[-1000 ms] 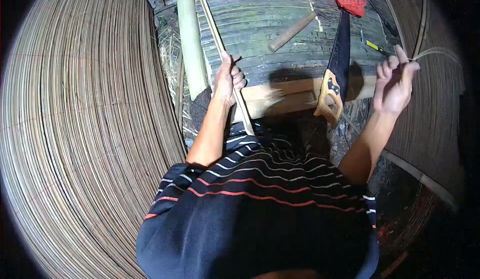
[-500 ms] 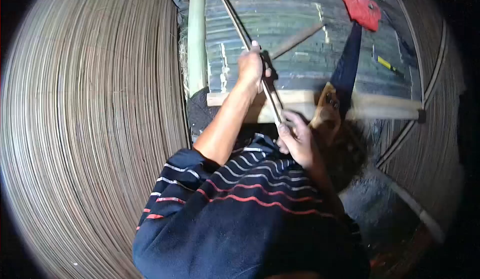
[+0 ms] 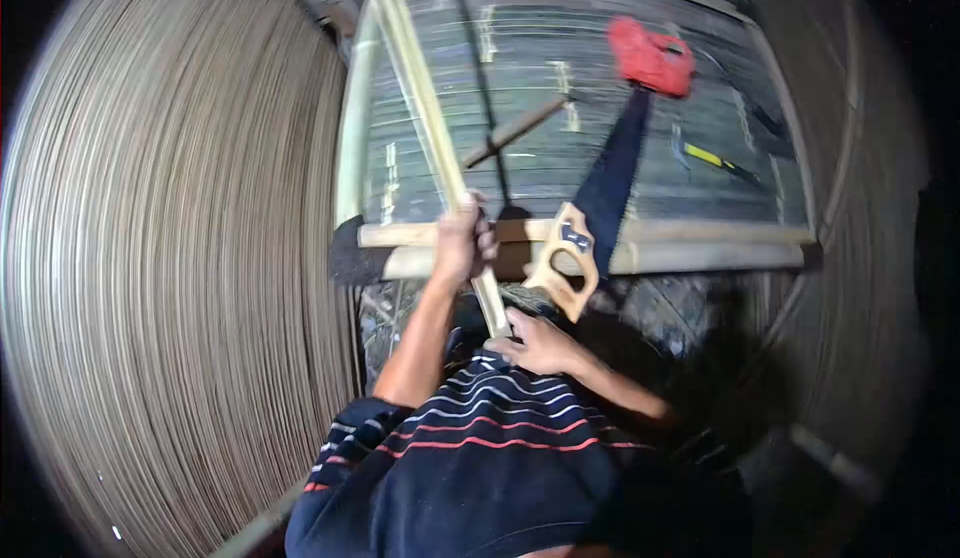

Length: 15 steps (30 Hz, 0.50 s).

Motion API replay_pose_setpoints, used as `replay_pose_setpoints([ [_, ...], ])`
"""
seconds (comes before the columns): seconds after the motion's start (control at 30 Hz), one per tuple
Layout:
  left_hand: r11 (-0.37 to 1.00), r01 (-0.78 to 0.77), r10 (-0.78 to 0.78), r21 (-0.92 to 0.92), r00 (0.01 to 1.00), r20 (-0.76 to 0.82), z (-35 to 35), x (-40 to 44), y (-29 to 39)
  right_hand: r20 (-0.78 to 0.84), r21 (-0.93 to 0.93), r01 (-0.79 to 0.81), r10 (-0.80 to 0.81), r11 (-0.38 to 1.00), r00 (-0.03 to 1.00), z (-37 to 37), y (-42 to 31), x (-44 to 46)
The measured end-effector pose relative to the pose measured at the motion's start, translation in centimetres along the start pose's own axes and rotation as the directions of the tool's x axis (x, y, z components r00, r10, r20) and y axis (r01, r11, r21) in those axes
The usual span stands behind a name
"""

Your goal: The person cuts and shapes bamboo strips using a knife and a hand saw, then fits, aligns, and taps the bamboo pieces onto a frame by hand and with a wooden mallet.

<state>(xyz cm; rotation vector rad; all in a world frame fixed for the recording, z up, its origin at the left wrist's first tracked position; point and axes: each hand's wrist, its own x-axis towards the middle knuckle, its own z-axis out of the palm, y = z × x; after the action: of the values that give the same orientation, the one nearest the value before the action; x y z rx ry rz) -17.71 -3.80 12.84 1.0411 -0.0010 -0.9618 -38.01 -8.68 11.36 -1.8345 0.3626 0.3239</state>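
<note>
A long pale strip of split bamboo (image 3: 425, 98) runs from the top of the view down to my waist, tilted across the tabletop's left part. My left hand (image 3: 464, 245) is closed around it just over the near edge of the table. Lower down, my right hand (image 3: 537, 344) grips its near end, close to my striped shirt, with the thumb along the strip. To the right lies a handsaw (image 3: 612, 183), its wooden handle (image 3: 568, 260) overhanging the table's front edge. A red object (image 3: 652, 58) with a hole sits at the blade's far end.
The slatted bamboo table (image 3: 400, 236) has pole edges. On it lie a brown stick (image 3: 530, 126) and a yellow-and-black tool (image 3: 708, 156), seemingly a small hammer. A wall of thin upright strips (image 3: 180, 258) stands at the left.
The strip has turned from its dark, narrow side to its broad pale face, and my hands have shifted on it. The whole view has swung, so the table and saw appear lower and further left.
</note>
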Motion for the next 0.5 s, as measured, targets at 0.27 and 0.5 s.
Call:
replay_pose_setpoints([
  [0.27, 0.815, -0.543, 0.579, -0.202, 0.751, 0.316, 2.7, -2.0, 14.6, 0.209, -0.252, 0.154, -0.101, 0.955, 0.973, -10.2, -3.2, 0.0],
  [0.5, 0.531, -0.771, 0.824, 0.351, 0.375, -0.425, -3.5, -7.5, 13.4, -0.762, -0.327, -0.264, -0.088, 0.907, 0.642, -31.0, 6.4, 0.6],
])
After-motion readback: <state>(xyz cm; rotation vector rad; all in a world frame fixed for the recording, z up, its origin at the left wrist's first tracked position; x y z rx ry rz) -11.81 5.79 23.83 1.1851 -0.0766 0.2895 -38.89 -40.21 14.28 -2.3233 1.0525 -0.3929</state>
